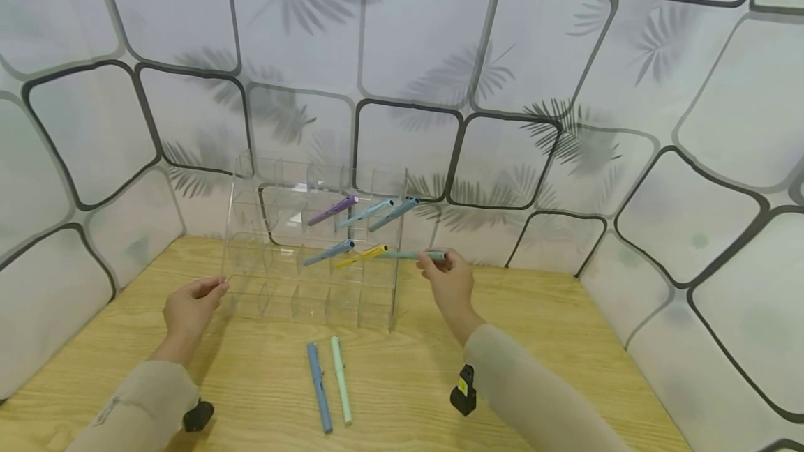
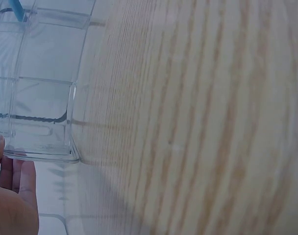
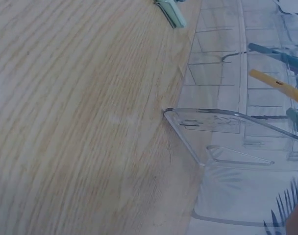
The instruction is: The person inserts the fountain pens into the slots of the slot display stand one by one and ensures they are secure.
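A clear tiered pen rack stands on the wooden table. My left hand pinches its left side edge; in the left wrist view the thumb and fingers of that hand lie on either side of the clear panel. Beyond the rack's right side, my right hand pinches the capped end of a teal-green pen, which points left into the rack. Beside it in the same tier lie a yellow pen and a blue pen. Higher up sit a purple pen, a light blue pen and a grey-blue pen.
A dark blue pen and a mint green pen lie side by side on the table in front of the rack. A patterned curtain encloses the back and sides.
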{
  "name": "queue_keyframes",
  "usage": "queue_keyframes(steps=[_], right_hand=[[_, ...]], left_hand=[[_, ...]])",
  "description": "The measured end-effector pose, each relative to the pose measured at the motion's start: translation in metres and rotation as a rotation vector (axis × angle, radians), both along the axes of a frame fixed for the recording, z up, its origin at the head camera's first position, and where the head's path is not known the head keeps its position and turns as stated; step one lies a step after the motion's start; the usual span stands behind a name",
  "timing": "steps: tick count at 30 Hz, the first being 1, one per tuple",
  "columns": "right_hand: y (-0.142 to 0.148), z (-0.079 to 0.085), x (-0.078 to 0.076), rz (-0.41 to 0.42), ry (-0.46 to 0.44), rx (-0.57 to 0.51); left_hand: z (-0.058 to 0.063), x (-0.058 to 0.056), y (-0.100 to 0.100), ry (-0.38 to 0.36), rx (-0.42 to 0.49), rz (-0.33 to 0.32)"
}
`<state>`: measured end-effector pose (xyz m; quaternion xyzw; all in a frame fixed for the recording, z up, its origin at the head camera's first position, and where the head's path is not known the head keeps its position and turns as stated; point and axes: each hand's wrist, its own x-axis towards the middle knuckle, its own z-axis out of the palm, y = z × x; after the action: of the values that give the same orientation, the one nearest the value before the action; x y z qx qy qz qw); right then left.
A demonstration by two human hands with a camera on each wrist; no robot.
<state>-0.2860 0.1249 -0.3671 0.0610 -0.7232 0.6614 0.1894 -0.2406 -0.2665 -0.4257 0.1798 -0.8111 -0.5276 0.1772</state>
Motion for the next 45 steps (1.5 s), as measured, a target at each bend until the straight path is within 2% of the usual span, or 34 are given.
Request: queue_keyframes(steps=[7, 13, 26, 45], right_hand=[[-0.012, 0.002, -0.004, -0.007, -0.031, 0.101], [-0.020, 0.002, -0.007, -0.027, -0.058, 0.147], [-0.032, 0.005, -0.008, -0.072, -0.038, 0.279], [-0.032, -0.001, -0.014, -0.037, -0.015, 0.320]], left_hand=[[-0.002, 0.000, -0.001, 0.003, 0.008, -0.003], [-0.003, 0.000, -0.002, -0.009, 0.001, 0.000], [0.000, 0.000, 0.001, 0.009, 0.002, 0.010], [0.001, 0.000, 0.000, 0.007, 0.007, 0.006]])
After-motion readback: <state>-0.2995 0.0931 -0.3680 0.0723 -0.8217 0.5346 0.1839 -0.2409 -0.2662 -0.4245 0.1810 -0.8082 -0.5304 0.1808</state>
